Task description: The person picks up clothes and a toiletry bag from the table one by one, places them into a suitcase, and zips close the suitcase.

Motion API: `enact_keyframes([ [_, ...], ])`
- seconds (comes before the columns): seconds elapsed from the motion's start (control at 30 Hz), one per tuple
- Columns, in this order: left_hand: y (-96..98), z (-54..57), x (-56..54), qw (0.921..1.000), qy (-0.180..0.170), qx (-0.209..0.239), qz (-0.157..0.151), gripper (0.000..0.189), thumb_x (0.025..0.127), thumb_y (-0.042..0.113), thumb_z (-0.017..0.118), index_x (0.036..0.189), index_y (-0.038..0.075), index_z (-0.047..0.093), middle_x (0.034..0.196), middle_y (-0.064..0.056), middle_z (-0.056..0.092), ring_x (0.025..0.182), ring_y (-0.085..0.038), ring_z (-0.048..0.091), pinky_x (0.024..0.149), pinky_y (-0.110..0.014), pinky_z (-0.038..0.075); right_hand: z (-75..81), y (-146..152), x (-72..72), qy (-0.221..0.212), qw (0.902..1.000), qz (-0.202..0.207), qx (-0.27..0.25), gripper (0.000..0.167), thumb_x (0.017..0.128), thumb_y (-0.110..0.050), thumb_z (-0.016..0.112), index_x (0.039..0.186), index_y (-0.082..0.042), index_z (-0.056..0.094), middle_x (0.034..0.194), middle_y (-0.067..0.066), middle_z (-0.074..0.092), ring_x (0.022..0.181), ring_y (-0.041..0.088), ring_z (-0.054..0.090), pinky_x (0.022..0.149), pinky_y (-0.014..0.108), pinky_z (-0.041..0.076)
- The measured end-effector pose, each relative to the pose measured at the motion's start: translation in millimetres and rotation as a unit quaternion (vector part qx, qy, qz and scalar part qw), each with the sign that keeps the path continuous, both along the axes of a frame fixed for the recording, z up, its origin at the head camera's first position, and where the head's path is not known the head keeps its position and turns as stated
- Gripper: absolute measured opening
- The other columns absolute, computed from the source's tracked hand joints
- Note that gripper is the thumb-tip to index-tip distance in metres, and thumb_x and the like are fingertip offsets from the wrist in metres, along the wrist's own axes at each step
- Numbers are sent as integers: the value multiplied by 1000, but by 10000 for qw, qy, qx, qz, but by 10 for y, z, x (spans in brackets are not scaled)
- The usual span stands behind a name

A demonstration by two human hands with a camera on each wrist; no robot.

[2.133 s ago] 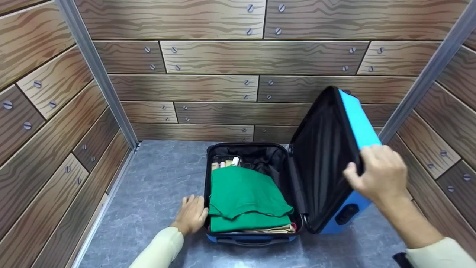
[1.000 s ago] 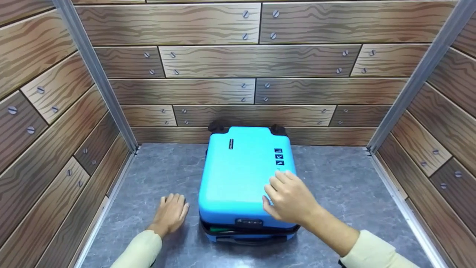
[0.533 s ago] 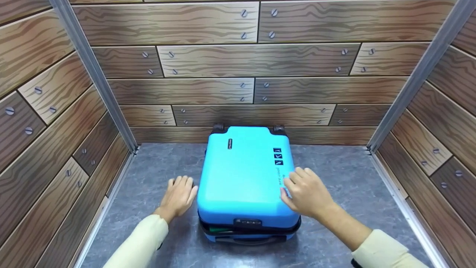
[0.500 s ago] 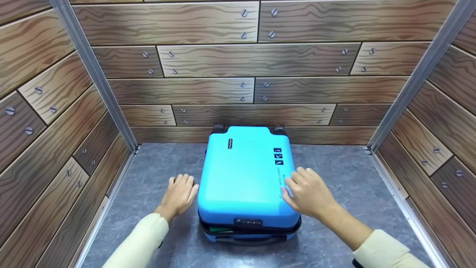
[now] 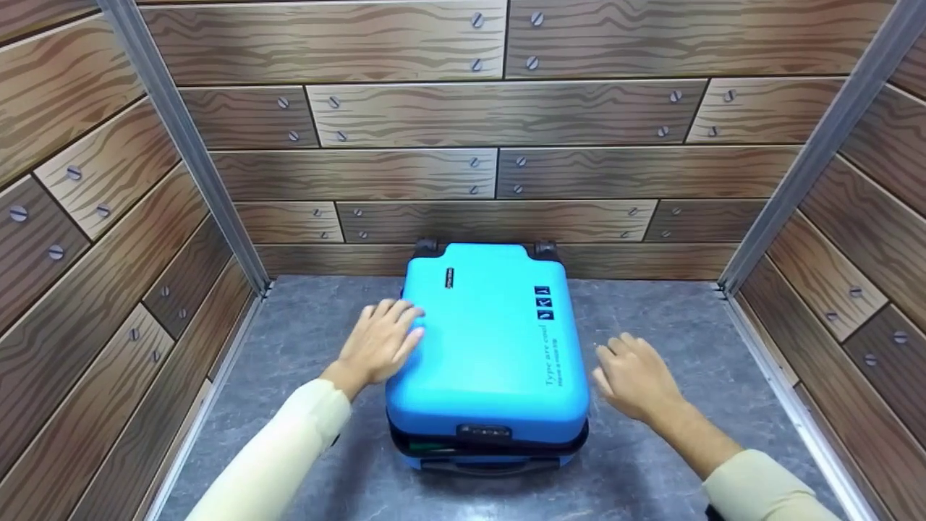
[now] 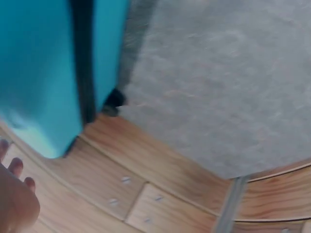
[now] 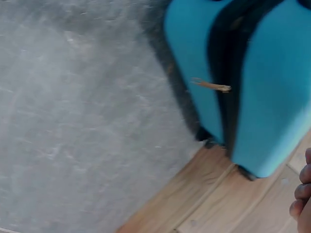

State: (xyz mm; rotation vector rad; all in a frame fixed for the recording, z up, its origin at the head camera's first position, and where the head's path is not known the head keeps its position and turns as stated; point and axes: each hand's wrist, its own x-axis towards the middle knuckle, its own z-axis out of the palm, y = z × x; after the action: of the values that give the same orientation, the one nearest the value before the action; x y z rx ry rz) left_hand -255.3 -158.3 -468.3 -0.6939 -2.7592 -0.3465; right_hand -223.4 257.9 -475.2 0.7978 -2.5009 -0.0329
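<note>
A bright blue hard-shell suitcase [image 5: 481, 340] lies flat with its lid down, wheels towards the back wall. Along the front its two halves stand slightly apart, and a bit of green cloth [image 5: 423, 446] shows in the gap. My left hand [image 5: 380, 344], fingers loosely extended, is over the lid's left edge. My right hand [image 5: 636, 376] is in the air off the suitcase's right side, fingers loosely curled, holding nothing. In the right wrist view a zipper pull [image 7: 214, 86] sticks out from the dark seam. The rest of the contents is hidden under the lid.
Wood-patterned panels [image 5: 405, 116] form walls at the back and both sides, with metal posts [image 5: 184, 145] in the corners. The suitcase's black wheels [image 5: 546, 250] are close to the back wall. Grey marbled floor [image 5: 318, 325] surrounds the suitcase.
The lid, held up by my right hand over folded green clothing, has come down onto the suitcase. My right hand has since moved off to the right; my left has moved forward over the lid's edge.
</note>
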Motion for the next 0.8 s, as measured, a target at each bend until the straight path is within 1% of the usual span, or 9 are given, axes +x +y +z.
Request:
enact_keyframes([
  [0.07, 111, 43, -63, 9997, -83, 189, -137, 43, 106, 39, 38, 137, 15, 55, 142, -11, 52, 133, -31, 45, 107, -53, 36, -95, 57, -11, -358, 9991, -193, 68, 20, 88, -19, 60, 87, 0, 65, 80, 13, 61, 77, 30, 55, 69, 42, 48],
  [0.13, 209, 56, -115, 9991, -219, 303, -213, 45, 106, 42, 37, 139, 15, 53, 145, -13, 48, 137, -31, 41, 110, -53, 34, -190, 99, -14, -735, 9968, -320, 80, 18, 89, -18, 61, 87, 0, 64, 82, 13, 61, 80, 31, 57, 74, 46, 50],
  [0.23, 293, -23, -148, 9976, -458, 442, -279, 48, 105, 45, 38, 141, 16, 51, 147, -13, 44, 140, -32, 37, 114, -54, 30, -334, 137, -10, -1420, 9890, -410, -34, 21, 90, -18, 61, 95, 2, 65, 90, 16, 63, 90, 35, 61, 87, 51, 51],
  [0.37, 286, -179, -79, 9920, -979, 789, -118, 54, 104, 47, 40, 149, 16, 45, 154, -10, 38, 149, -32, 26, 119, -59, 20, -518, 135, 12, -2424, 9683, -345, -489, 20, 91, -15, 59, 102, 1, 65, 96, 13, 62, 94, 33, 61, 90, 51, 50],
  [0.47, 274, -231, -3, 9861, -1272, 1068, 43, 58, 104, 48, 41, 153, 17, 39, 159, -7, 32, 153, -33, 17, 117, -65, 17, -642, 125, 21, -3079, 9475, -118, -851, 27, 95, -15, 56, 114, 3, 63, 107, 16, 64, 103, 36, 60, 91, 54, 49],
  [0.53, 291, -257, 29, 9836, -1345, 1200, 57, 60, 103, 48, 41, 154, 16, 37, 160, -8, 31, 153, -33, 15, 116, -67, 19, -714, 137, 19, -3255, 9404, 183, -965, 34, 97, -15, 55, 124, 7, 60, 116, 23, 63, 110, 43, 59, 95, 58, 46],
  [0.6, 327, -270, 54, 9802, -1391, 1411, 44, 61, 103, 47, 43, 154, 14, 37, 160, -8, 31, 153, -34, 15, 115, -67, 21, -773, 153, 14, -3266, 9385, 435, -1036, 39, 99, -14, 54, 132, 7, 56, 125, 27, 62, 117, 46, 57, 99, 60, 44],
  [0.7, 389, -285, 84, 9744, -1387, 1770, -17, 63, 101, 46, 47, 153, 12, 39, 159, -9, 34, 153, -36, 16, 115, -66, 23, -836, 178, 2, -2958, 9453, 857, -1076, 35, 95, -4, 53, 129, 5, 59, 122, 24, 64, 113, 43, 61, 96, 58, 47],
  [0.8, 437, -275, 127, 9718, -1417, 1884, 63, 64, 99, 46, 51, 152, 12, 40, 158, -8, 35, 153, -35, 17, 113, -66, 26, -862, 180, -2, -2737, 9524, 918, -980, 29, 91, 3, 54, 116, -2, 66, 112, 16, 69, 105, 37, 66, 91, 53, 52],
])
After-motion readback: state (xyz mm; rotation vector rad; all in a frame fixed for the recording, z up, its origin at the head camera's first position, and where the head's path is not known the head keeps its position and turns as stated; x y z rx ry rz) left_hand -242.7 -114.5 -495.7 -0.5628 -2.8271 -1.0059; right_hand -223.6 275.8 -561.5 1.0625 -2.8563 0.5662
